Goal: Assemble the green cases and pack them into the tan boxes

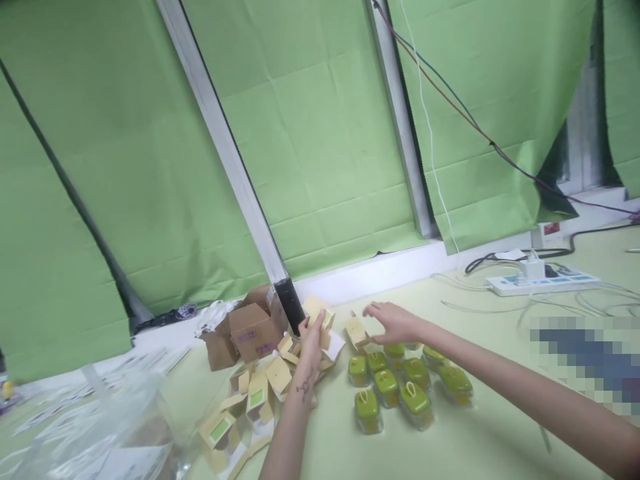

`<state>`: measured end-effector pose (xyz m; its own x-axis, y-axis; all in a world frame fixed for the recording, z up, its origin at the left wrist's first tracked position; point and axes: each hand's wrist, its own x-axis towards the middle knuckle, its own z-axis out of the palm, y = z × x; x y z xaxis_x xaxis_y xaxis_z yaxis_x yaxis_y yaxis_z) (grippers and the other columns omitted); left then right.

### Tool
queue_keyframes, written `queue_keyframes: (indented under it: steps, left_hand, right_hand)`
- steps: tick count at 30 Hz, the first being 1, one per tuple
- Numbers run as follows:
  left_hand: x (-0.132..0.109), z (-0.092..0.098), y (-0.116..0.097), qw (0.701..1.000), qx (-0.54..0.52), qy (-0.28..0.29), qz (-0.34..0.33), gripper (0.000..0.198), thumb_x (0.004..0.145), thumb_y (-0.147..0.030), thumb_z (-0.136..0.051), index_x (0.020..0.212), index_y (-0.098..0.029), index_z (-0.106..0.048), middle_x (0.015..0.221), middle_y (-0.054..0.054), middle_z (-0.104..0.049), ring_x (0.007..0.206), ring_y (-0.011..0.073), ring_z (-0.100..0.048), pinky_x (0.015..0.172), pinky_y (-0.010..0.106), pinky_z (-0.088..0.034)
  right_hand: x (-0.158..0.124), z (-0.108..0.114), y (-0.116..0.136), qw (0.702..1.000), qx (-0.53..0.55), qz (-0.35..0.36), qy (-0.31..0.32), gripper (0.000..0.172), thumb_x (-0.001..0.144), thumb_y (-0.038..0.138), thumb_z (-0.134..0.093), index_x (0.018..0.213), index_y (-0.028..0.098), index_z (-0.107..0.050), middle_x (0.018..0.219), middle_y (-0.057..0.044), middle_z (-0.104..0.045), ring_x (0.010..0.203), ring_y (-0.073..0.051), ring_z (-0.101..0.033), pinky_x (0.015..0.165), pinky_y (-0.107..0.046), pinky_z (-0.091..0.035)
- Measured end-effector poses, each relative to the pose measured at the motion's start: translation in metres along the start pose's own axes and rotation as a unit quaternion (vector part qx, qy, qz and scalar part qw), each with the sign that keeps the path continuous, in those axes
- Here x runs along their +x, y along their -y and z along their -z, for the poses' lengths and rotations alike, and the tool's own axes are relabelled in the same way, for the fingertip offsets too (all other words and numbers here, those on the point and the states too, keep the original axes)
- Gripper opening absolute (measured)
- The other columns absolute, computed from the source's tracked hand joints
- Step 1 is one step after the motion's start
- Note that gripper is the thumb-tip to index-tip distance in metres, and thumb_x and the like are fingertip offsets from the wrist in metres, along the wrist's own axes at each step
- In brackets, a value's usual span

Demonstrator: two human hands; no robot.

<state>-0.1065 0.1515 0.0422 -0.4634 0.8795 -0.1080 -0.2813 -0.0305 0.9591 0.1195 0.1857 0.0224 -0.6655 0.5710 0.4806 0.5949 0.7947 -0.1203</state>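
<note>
My left hand (312,337) is closed on a pale yellow cardboard box (315,308) with a small green patch. To its right, my right hand (397,323) has its fingers apart and curved. Just beyond those fingertips is another small pale yellow box (356,331); whether they touch it I cannot tell. Below the right hand stand several clear containers with green lids (386,387), some with a loop on top. Opened yellow boxes (257,393) lie in a loose heap beside my left forearm, some showing green patches.
A brown carton (255,330) sits behind the yellow boxes, near a black post base (290,305). Clear plastic wrapping (100,427) covers the left side. A white power strip (543,281) with cables lies at the right. Green sheeting (320,133) hangs behind the table.
</note>
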Motion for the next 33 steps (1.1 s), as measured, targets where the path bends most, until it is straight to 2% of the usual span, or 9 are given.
queue_keyframes:
  steps: [4,9,12,17,22,25,28,30,33]
  left_hand:
    - [0.007,0.024,-0.004,0.960,0.234,-0.100,-0.114,0.034,0.087,-0.031,-0.055,0.117,-0.017,-0.052,0.121,0.008,-0.055,0.102,0.0226,-0.057,0.085,0.044,-0.049]
    - [0.000,0.032,-0.013,0.870,0.394,-0.133,-0.266,0.047,0.086,-0.031,-0.055,0.129,-0.017,-0.041,0.141,0.013,-0.034,0.127,0.0317,-0.035,0.100,0.055,-0.032]
    - [-0.020,0.033,-0.011,0.823,0.454,-0.028,-0.341,0.044,0.086,-0.031,-0.051,0.126,-0.014,-0.042,0.140,0.016,-0.033,0.132,0.0312,-0.024,0.106,0.052,-0.025]
    - [-0.088,0.028,0.018,0.741,0.511,0.266,-0.346,0.039,0.072,-0.052,-0.064,0.102,-0.027,-0.059,0.107,0.002,-0.061,0.102,0.0218,-0.054,0.089,0.036,-0.046]
    - [-0.141,-0.008,0.042,0.690,0.539,0.351,-0.331,0.059,0.072,-0.055,-0.063,0.120,-0.023,-0.050,0.118,0.007,-0.055,0.114,0.0291,-0.043,0.100,0.049,-0.033]
    - [-0.131,-0.040,0.047,0.707,0.533,0.355,-0.300,0.051,0.080,-0.050,-0.054,0.122,-0.020,-0.049,0.121,0.010,-0.053,0.117,0.0313,-0.040,0.103,0.053,-0.027]
    - [-0.096,-0.070,0.053,0.721,0.531,0.358,-0.266,0.038,0.089,-0.037,-0.045,0.123,-0.020,-0.049,0.125,0.011,-0.052,0.121,0.0289,-0.041,0.104,0.051,-0.028]
    - [-0.071,-0.086,0.060,0.716,0.540,0.379,-0.227,0.034,0.088,-0.034,-0.052,0.119,-0.019,-0.052,0.123,0.009,-0.054,0.112,0.0252,-0.051,0.096,0.050,-0.039]
    - [-0.047,-0.102,0.073,0.711,0.547,0.407,-0.171,0.032,0.087,-0.033,-0.054,0.115,-0.017,-0.053,0.115,0.008,-0.058,0.096,0.0203,-0.059,0.081,0.042,-0.051]
  right_hand:
    - [-0.022,-0.007,-0.014,0.996,0.029,-0.061,0.061,0.026,0.091,0.031,-0.054,0.112,0.017,-0.056,0.111,-0.006,-0.060,0.091,-0.018,-0.062,0.077,-0.038,-0.052]
    - [-0.041,-0.007,-0.018,0.986,0.079,-0.144,-0.001,0.025,0.091,0.032,-0.054,0.109,0.016,-0.057,0.111,-0.006,-0.061,0.093,-0.019,-0.061,0.080,-0.039,-0.051]
    - [-0.062,0.010,-0.033,0.970,0.095,-0.218,-0.052,0.027,0.095,0.038,-0.042,0.097,0.016,-0.058,0.097,-0.005,-0.065,0.083,-0.017,-0.062,0.073,-0.034,-0.050]
    - [-0.118,0.038,-0.065,0.945,0.060,-0.314,-0.067,0.030,0.090,0.047,-0.036,0.074,0.023,-0.046,0.070,-0.003,-0.064,0.061,-0.019,-0.058,0.054,-0.028,-0.041]
    - [-0.153,0.034,-0.067,0.942,0.033,-0.333,-0.001,0.022,0.080,0.039,-0.047,0.064,0.024,-0.044,0.058,-0.001,-0.062,0.053,-0.019,-0.056,0.048,-0.026,-0.034]
    - [-0.149,0.034,-0.058,0.946,0.029,-0.320,0.030,0.019,0.079,0.037,-0.049,0.065,0.024,-0.049,0.063,-0.002,-0.065,0.057,-0.021,-0.059,0.051,-0.028,-0.037]
    - [-0.136,0.047,-0.041,0.961,0.039,-0.270,0.040,0.016,0.081,0.033,-0.046,0.078,0.022,-0.057,0.084,-0.007,-0.068,0.078,-0.024,-0.062,0.064,-0.032,-0.043]
    - [-0.130,0.057,-0.024,0.972,0.061,-0.223,0.053,0.015,0.081,0.028,-0.045,0.085,0.023,-0.059,0.094,-0.006,-0.066,0.088,-0.023,-0.061,0.072,-0.031,-0.044]
    - [-0.131,0.064,0.001,0.976,0.096,-0.174,0.091,0.012,0.076,0.022,-0.052,0.082,0.026,-0.061,0.085,-0.001,-0.067,0.077,-0.019,-0.062,0.067,-0.028,-0.045]
